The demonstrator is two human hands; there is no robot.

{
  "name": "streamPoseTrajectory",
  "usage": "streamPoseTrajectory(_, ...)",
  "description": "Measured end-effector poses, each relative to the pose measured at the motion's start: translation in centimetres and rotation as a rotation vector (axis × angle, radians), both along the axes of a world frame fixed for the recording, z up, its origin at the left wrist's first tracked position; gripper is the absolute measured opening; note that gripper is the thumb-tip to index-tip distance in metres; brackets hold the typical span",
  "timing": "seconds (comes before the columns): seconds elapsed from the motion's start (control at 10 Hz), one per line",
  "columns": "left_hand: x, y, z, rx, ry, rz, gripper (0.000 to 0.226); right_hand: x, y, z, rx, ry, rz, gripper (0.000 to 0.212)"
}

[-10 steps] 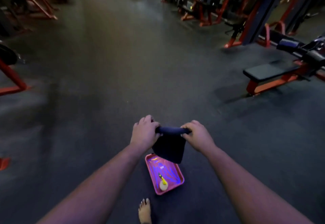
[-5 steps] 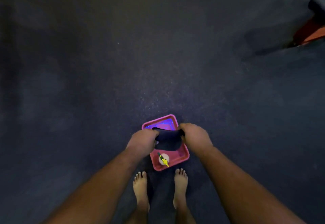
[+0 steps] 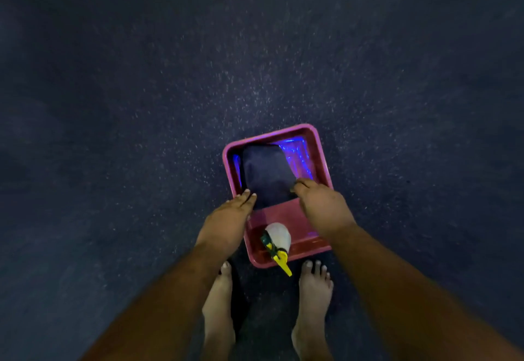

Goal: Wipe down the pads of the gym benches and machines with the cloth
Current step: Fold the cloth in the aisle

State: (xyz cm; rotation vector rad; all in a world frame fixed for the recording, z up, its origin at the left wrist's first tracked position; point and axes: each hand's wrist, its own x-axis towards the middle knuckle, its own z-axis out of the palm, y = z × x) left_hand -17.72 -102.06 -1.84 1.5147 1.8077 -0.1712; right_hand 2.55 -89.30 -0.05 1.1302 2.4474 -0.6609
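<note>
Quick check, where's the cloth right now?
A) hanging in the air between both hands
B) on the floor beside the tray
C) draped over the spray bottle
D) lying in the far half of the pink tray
D: the cloth lies flat in the far half of the tray, with the spray bottle at the near end.

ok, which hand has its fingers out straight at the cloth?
The left hand: its fingers lie straight along the cloth's near-left edge in the tray. The right hand has its fingers curled at the cloth's near-right corner.
</note>
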Motion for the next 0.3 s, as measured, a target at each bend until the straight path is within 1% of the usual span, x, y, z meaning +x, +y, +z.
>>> streamPoseTrajectory(0.1, 1.6, -2.3, -2.2, -0.019, -0.188, 0.3, 0.059, 0.1, -2.0, -2.6, -0.168, 0.135, -0.324, 0.039)
streamPoseTrajectory(0.2, 2.1, -2.1, -0.6, -0.035, -0.416, 0.734, 0.069, -0.1, -2.6, -1.3, -0.295, 0.355, -0.691, 0.045)
streamPoseTrajectory(0.3, 2.1, 0.8, 5.1, 0.019, -0.637, 1.013, 0.056, -1.7, -1.8, 3.5, -0.46, 0.514, -0.975, 0.052)
